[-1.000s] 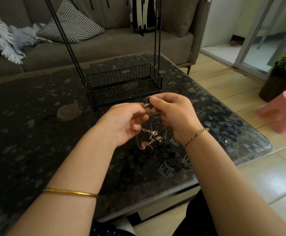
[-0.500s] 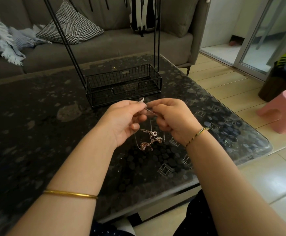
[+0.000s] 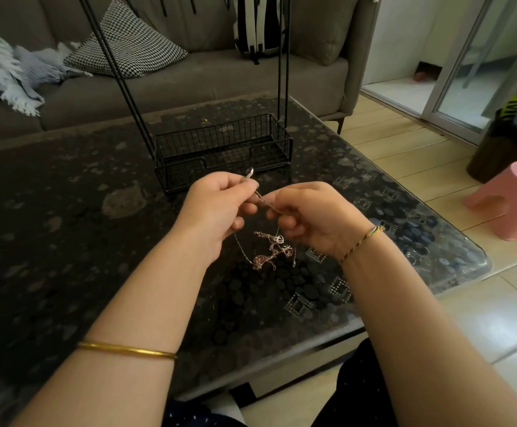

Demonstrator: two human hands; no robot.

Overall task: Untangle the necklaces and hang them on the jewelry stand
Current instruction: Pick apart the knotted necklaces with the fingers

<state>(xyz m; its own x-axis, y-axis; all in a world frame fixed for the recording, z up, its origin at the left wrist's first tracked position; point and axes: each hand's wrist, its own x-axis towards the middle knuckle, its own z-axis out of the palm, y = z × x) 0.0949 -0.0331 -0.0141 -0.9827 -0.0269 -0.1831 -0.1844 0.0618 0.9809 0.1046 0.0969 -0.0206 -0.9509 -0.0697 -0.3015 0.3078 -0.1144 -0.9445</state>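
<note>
Grey sofa [image 3: 189, 84] behind dark glass table [image 3: 51, 241]; pink stool [image 3: 509, 198] on tiled floor [image 3: 497, 318].

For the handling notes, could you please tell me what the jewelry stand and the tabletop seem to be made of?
The jewelry stand looks like thin metal wire, matte black: slim rods, grid basket. The tabletop looks like glossy glass over a dark pebble pattern: clear rounded corner.

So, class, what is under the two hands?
Tangled necklaces trail down from the left hand and right hand toward the table. Chain within their grip is hidden.
</note>
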